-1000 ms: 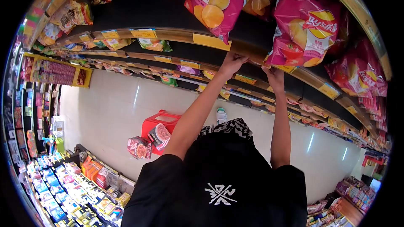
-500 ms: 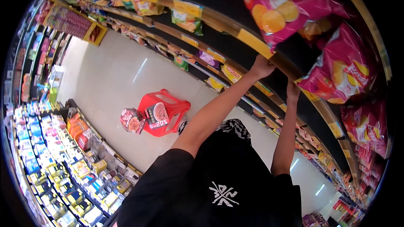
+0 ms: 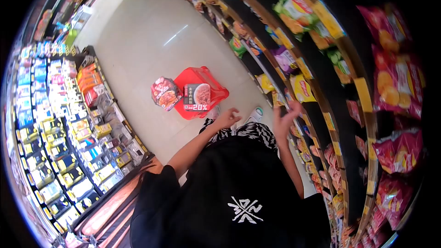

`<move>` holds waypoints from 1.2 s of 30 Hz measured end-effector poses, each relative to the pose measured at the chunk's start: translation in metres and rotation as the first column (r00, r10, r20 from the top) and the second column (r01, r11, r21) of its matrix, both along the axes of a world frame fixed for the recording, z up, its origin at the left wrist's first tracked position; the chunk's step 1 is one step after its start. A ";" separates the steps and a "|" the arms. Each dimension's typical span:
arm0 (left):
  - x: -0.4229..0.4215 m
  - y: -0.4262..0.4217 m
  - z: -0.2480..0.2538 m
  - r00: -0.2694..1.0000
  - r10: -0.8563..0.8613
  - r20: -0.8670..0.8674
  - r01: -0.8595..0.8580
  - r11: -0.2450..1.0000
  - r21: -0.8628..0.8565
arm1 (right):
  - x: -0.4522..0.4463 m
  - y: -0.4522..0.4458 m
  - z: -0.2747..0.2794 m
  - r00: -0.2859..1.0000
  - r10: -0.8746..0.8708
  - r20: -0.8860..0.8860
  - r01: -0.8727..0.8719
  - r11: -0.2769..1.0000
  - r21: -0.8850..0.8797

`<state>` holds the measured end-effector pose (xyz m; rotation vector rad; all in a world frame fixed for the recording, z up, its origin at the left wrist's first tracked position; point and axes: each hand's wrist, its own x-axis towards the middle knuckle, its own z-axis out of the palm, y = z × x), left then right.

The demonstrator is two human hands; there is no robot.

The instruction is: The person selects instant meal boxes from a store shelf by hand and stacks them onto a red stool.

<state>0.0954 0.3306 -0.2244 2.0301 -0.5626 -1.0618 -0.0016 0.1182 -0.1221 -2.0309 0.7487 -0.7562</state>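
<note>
My left hand (image 3: pixel 228 118) hangs in front of my body with loosely bent fingers apart and nothing in them. Just beyond it on the floor stands a red plastic stool (image 3: pixel 219 93). On the stool lies a dark box (image 3: pixel 197 97) with a bowl of food pictured on it and "20%" printed below. A red patterned package (image 3: pixel 166 93) sits at the stool's left side; whether it rests on the seat I cannot tell. Beside the snack shelves, my right hand (image 3: pixel 288 115) is raised and empty, its fingers spread and slightly blurred.
Snack shelves curve along the right, with pink chip bags (image 3: pixel 398 85) on the upper level and a yellow bag (image 3: pixel 302 88) lower down. At left is a brightly lit display of small packages (image 3: pixel 69 156). A pale tiled floor (image 3: pixel 138 59) runs between them.
Both hands have come off the upper shelf edge and dropped back toward my body. The view has swung, so the chip bags now sit farther right and the stool nearer the middle.
</note>
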 end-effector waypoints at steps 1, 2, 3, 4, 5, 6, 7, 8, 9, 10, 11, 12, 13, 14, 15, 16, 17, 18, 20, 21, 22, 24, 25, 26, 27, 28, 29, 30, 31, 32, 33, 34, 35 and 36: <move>0.004 0.031 -0.021 0.997 0.065 -0.043 -0.059 0.989 0.133 | 0.013 0.021 -0.010 0.991 0.125 -0.047 -0.123 0.992 0.040; 0.007 0.062 -0.040 0.985 0.167 -0.043 -0.159 0.976 0.148 | 0.024 0.039 -0.027 0.964 0.256 -0.071 -0.252 0.966 0.065; 0.012 0.094 -0.059 0.963 0.265 -0.042 -0.255 0.953 0.163 | 0.037 0.056 -0.045 0.920 0.382 -0.092 -0.374 0.923 0.093; 0.020 0.124 -0.077 0.945 0.326 -0.004 -0.315 0.918 0.242 | 0.052 0.072 -0.055 0.861 0.496 -0.111 -0.485 0.867 0.114; 0.026 0.154 -0.094 0.923 0.382 0.036 -0.373 0.871 0.321 | 0.064 0.089 -0.064 0.786 0.604 -0.128 -0.589 0.796 0.141; 0.031 0.185 -0.118 0.851 0.521 0.065 -0.512 0.796 0.324 | 0.075 0.105 -0.074 0.728 0.670 -0.147 -0.643 0.741 0.193; 0.036 0.213 -0.136 0.757 0.647 0.097 -0.639 0.699 0.321 | 0.088 0.120 -0.085 0.662 0.732 -0.160 -0.692 0.679 0.244; 0.044 0.237 -0.142 0.663 0.741 0.105 -0.726 0.602 0.333 | 0.100 0.133 -0.095 0.590 0.790 -0.169 -0.735 0.612 0.294; 0.052 0.255 -0.145 0.557 0.822 0.115 -0.799 0.493 0.343 | 0.112 0.147 -0.105 0.551 0.815 -0.182 -0.754 0.579 0.312; 0.061 0.266 -0.136 0.477 0.876 0.077 -0.838 0.427 0.339 | 0.124 0.161 -0.115 0.511 0.838 -0.192 -0.771 0.545 0.329; 0.070 0.278 -0.126 0.392 0.919 0.039 -0.871 0.357 0.338 | 0.135 0.174 -0.125 0.471 0.859 -0.201 -0.785 0.512 0.349; 0.080 0.289 -0.114 0.305 0.952 0.003 -0.896 0.286 0.340 | 0.147 0.185 -0.137 0.447 0.872 -0.202 -0.794 0.490 0.360; 0.090 0.299 -0.107 0.274 0.961 -0.033 -0.901 0.269 0.341 | 0.159 0.196 -0.147 0.424 0.883 -0.201 -0.801 0.470 0.372; 0.099 0.306 -0.102 0.245 0.967 -0.069 -0.904 0.253 0.343 | 0.170 0.207 -0.157 0.403 0.893 -0.200 -0.806 0.450 0.385; 0.106 0.313 -0.098 0.216 0.971 -0.105 -0.906 0.240 0.349 | 0.181 0.218 -0.167 0.399 0.896 -0.196 -0.776 0.444 0.448; 0.113 0.318 -0.095 0.207 0.971 -0.116 -0.916 0.234 0.326 | 0.192 0.230 -0.174 0.398 0.896 -0.195 -0.739 0.439 0.511; 0.119 0.320 -0.094 0.201 0.971 -0.128 -0.925 0.231 0.303 | 0.200 0.240 -0.182 0.400 0.896 -0.195 -0.697 0.435 0.570; 0.125 0.321 -0.092 0.198 0.970 -0.141 -0.932 0.231 0.279 | 0.211 0.247 -0.179 0.351 0.899 -0.261 -0.685 0.437 0.584; 0.136 0.321 -0.088 0.213 0.960 -0.181 -0.937 0.253 0.242 | 0.226 0.267 -0.197 0.386 0.892 -0.237 -0.638 0.443 0.630; 0.141 0.321 -0.089 0.221 0.955 -0.200 -0.939 0.263 0.220 | 0.235 0.277 -0.197 0.405 0.886 -0.225 -0.616 0.446 0.650; 0.145 0.321 -0.089 0.233 0.946 -0.226 -0.937 0.280 0.207 | 0.243 0.282 -0.196 0.414 0.897 -0.157 -0.531 0.378 0.758; 0.149 0.319 -0.089 0.211 0.944 -0.253 -0.942 0.265 0.206 | 0.254 0.297 -0.189 0.489 0.862 -0.131 -0.379 0.346 0.859; 0.151 0.318 -0.089 0.200 0.943 -0.266 -0.945 0.258 0.203 | 0.260 0.304 -0.183 0.527 0.841 -0.123 -0.301 0.321 0.898; 0.152 0.318 -0.087 0.178 0.944 -0.278 -0.952 0.237 0.196 | 0.266 0.310 -0.176 0.507 0.846 -0.161 -0.269 0.333 0.904; 0.153 0.320 -0.089 0.176 0.940 -0.292 -0.954 0.237 0.186 | 0.267 0.315 -0.187 0.506 0.849 -0.149 -0.292 0.332 0.897; 0.153 0.322 -0.090 0.174 0.936 -0.307 -0.956 0.235 0.174 | 0.266 0.320 -0.208 0.504 0.853 -0.138 -0.316 0.330 0.889; 0.152 0.322 -0.091 0.172 0.931 -0.323 -0.958 0.234 0.165 | 0.265 0.324 -0.220 0.501 0.856 -0.128 -0.339 0.330 0.881; 0.151 0.319 -0.090 0.155 0.940 -0.305 -0.970 0.203 0.134 | 0.268 0.324 -0.213 0.536 0.831 -0.151 -0.279 0.344 0.897; 0.154 0.318 -0.089 0.202 0.930 -0.307 -0.963 0.247 0.112 | 0.274 0.324 -0.203 0.568 0.804 -0.177 -0.221 0.356 0.908; 0.155 0.317 -0.089 0.248 0.919 -0.307 -0.953 0.289 0.094 | 0.277 0.324 -0.193 0.598 0.775 -0.204 -0.158 0.364 0.918; 0.153 0.316 -0.089 0.291 0.906 -0.307 -0.941 0.328 0.078 | 0.275 0.324 -0.195 0.590 0.776 -0.224 -0.119 0.358 0.926; 0.152 0.314 -0.090 0.259 0.918 -0.300 -0.952 0.295 0.079 | 0.275 0.322 -0.196 0.581 0.776 -0.244 -0.083 0.354 0.931; 0.151 0.309 -0.090 0.227 0.928 -0.295 -0.963 0.260 0.076 | 0.276 0.318 -0.196 0.572 0.777 -0.263 -0.049 0.352 0.935; 0.149 0.306 -0.091 0.195 0.937 -0.289 -0.971 0.226 0.075 | 0.269 0.316 -0.228 0.535 0.784 -0.314 -0.145 0.451 0.881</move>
